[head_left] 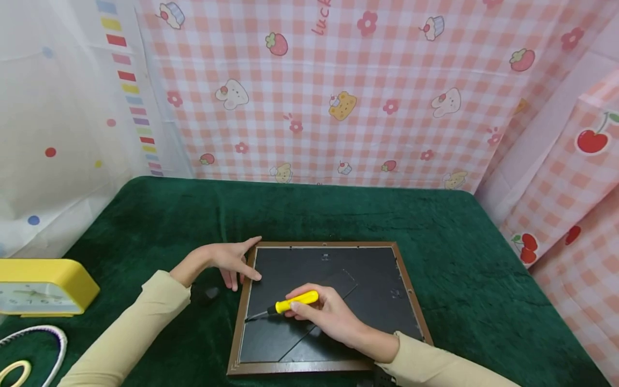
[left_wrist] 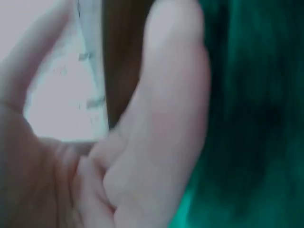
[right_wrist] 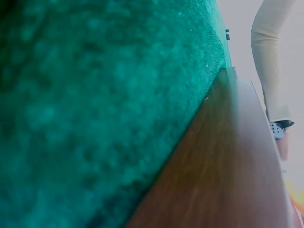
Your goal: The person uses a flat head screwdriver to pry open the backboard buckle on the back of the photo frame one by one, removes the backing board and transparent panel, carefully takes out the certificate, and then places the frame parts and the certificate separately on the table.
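Your right hand (head_left: 331,314) grips the yellow-and-black screwdriver (head_left: 283,306), tip at the left edge of the brown, black-backed frame (head_left: 300,271) on green cloth (head_left: 474,279); your left hand (head_left: 234,259), thumb and forefinger spread, touches that edge.

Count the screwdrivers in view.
1: the yellow screwdriver, held in the right hand, its tip at the inner left edge of the frame. Others could be hidden from view.
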Motion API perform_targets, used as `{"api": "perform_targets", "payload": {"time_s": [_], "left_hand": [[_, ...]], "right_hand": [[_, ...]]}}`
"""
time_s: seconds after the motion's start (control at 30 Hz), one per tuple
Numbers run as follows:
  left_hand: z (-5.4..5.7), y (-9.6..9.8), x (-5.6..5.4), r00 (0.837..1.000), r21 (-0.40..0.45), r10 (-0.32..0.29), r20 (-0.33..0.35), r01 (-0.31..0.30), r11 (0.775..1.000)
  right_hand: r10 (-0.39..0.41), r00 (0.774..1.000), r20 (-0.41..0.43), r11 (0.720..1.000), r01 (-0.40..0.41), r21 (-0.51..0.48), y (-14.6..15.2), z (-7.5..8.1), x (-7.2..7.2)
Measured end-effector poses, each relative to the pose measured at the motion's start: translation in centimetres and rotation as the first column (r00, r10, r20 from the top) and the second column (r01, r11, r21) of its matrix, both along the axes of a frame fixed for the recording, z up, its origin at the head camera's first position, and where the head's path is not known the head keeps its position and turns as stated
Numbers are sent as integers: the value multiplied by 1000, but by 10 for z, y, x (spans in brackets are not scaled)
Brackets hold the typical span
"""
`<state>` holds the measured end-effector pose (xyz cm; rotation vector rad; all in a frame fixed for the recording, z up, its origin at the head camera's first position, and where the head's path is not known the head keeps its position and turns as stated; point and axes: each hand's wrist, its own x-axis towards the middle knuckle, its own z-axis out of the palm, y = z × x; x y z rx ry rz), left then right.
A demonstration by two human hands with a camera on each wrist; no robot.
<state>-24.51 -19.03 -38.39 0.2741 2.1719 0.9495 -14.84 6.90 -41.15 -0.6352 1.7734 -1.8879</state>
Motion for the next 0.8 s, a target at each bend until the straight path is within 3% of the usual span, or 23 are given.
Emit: {"api": "perform_targets", "payload": {"time_s": [0.37,0.67,0.8], "left_hand": [[-10,3,0,998,65,40,-54,-36,997],[-11,2,-3,997,78,58,-45,-54,995],[-12,1,-2,997,79,61,-42,-58,995]], "right_hand": [[-9,994,-105,1000,6,-27,-7,4,3],[-37,997,-66,999,34,-39,-8,3,5],[-35,991,-127,999,35,0,-12,19,11]]}}
